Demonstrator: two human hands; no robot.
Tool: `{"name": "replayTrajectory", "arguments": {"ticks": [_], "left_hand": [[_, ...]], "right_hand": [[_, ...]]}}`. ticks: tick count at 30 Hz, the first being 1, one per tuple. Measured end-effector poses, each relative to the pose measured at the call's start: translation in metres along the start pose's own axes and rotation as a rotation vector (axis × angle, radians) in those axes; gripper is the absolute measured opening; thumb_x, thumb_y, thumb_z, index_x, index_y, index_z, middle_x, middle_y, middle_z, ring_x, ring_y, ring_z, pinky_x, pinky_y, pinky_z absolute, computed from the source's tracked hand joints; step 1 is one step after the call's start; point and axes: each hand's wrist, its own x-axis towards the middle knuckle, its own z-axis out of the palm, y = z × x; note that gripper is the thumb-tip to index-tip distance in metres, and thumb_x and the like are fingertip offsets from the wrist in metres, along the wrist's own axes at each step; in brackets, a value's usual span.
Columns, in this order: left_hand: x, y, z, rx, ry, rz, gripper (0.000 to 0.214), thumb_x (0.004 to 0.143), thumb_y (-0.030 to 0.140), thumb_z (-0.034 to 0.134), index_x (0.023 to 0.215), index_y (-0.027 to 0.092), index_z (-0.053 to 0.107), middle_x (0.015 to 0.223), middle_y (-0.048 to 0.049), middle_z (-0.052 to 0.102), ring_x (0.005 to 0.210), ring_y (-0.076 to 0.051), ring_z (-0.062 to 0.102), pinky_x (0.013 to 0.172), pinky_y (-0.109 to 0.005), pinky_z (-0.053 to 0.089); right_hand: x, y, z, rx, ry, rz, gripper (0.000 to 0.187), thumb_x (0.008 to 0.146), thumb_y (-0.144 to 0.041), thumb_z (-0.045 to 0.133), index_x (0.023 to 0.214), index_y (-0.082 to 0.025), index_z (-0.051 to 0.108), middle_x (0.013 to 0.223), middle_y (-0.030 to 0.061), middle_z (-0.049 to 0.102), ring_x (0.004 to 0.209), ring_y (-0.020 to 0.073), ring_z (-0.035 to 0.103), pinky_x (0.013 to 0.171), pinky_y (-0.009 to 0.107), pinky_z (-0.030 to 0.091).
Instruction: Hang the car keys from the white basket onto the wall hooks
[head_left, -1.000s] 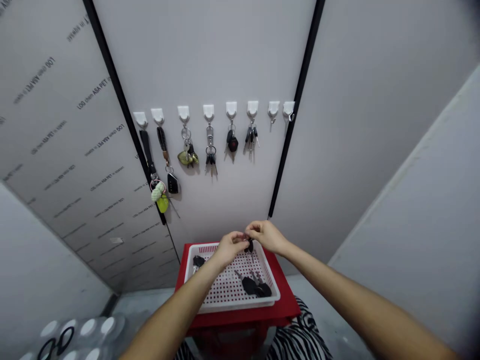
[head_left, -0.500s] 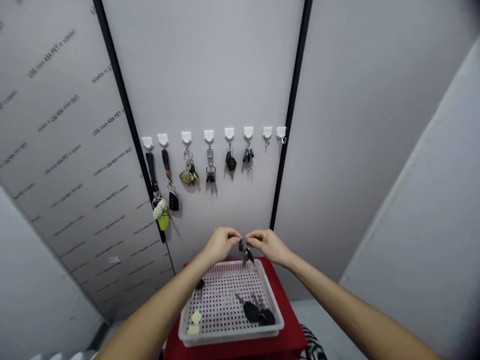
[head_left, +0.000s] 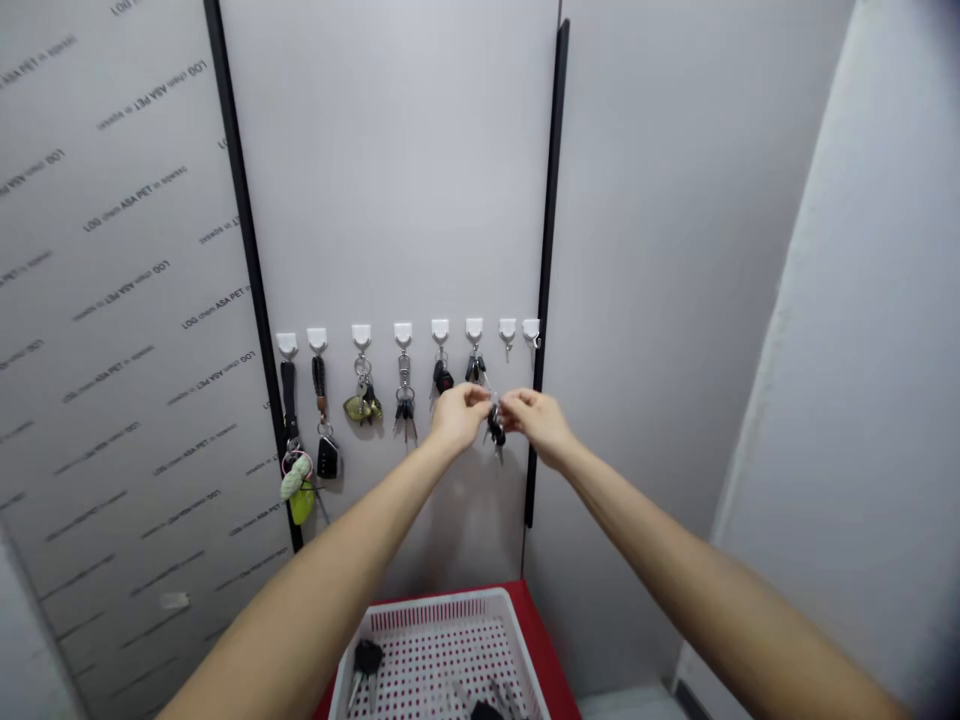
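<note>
A: State of the grip?
B: Left hand (head_left: 457, 418) and right hand (head_left: 541, 425) meet just right of centre frame, thumbs brought against fingertips. Key bunch (head_left: 496, 428) appears pinched at its top by both. What joins it is too small to make out.

A: Handling notes?
B: My judgement: hold high with the very fingertips, leave the joining end exposed, let the bunch dangle. Knuckles away from the hung keys (head_left: 476, 368) just upper left; a bump could set them swinging.

A: Surface?
B: Smooth pale panel (head_left: 405, 180), upper centre. White hooks (head_left: 403, 333) in a row across mid-frame, black strip (head_left: 550, 250) at the right end. Bottom centre, white basket (head_left: 431, 611) on a red table (head_left: 540, 650); loose keys (head_left: 367, 658) at its left.

A: Room?
B: Looks narrow. Lettered panel (head_left: 142, 200) on the left, whitish wall (head_left: 877, 350) far right, a scrap of floor (head_left: 622, 706) lower right.
</note>
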Motion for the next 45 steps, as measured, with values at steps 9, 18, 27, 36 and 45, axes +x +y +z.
{"name": "replayTrajectory", "arguments": {"ticks": [9,18,27,36,45], "left_hand": [[0.004,0.012,0.005,0.057,-0.025,0.059,0.018,0.059,0.014,0.046,0.076,0.013,0.053,0.075,-0.0045,0.057,0.067,-0.010,0.050,0.063,-0.022,0.039],[-0.066,-0.065,0.010,0.020,-0.256,-0.154,0.020,0.059,0.013,0.045,0.078,0.011,0.052,0.073,-0.0039,0.056,0.065,-0.009,0.049,0.062,-0.021,0.039],[-0.206,-0.148,0.028,0.356,-0.766,-0.123,0.027,0.053,0.017,0.050,0.079,0.017,0.054,0.074,-0.0012,0.054,0.068,-0.013,0.046,0.059,-0.022,0.035],[-0.198,-0.151,0.023,0.264,-0.740,-0.347,0.009,0.055,0.023,0.049,0.059,0.015,0.050,0.050,0.0036,0.045,0.049,-0.008,0.039,0.045,-0.018,0.027],[-0.137,-0.109,-0.006,-0.243,-0.376,-0.549,0.007,0.059,0.020,0.045,0.056,0.013,0.044,0.044,0.0061,0.040,0.041,-0.004,0.035,0.043,-0.016,0.027]], "right_hand": [[0.061,-0.035,-0.011,-0.030,0.225,0.003,0.010,0.061,-0.015,0.046,0.053,-0.013,0.042,0.048,-0.0018,0.048,0.037,0.0031,0.042,0.037,0.017,0.038],[0.039,0.018,-0.015,-0.208,0.351,-0.048,0.015,0.062,-0.018,0.042,0.075,-0.014,0.049,0.060,-0.0015,0.051,0.046,0.0049,0.045,0.045,0.019,0.038],[-0.142,0.126,-0.002,-0.931,-1.014,-0.092,0.017,0.057,-0.022,0.050,0.072,-0.017,0.058,0.072,0.0031,0.059,0.072,0.0141,0.049,0.068,0.027,0.033],[-0.158,0.141,0.003,-1.150,-0.977,-0.170,0.010,0.059,-0.021,0.049,0.061,-0.017,0.058,0.070,0.0048,0.058,0.076,0.0177,0.045,0.072,0.035,0.025],[-0.111,0.100,-0.012,-0.380,-0.556,0.247,0.019,0.064,-0.029,0.044,0.059,-0.012,0.051,0.051,-0.0020,0.048,0.048,0.0064,0.043,0.049,0.020,0.033]]}}
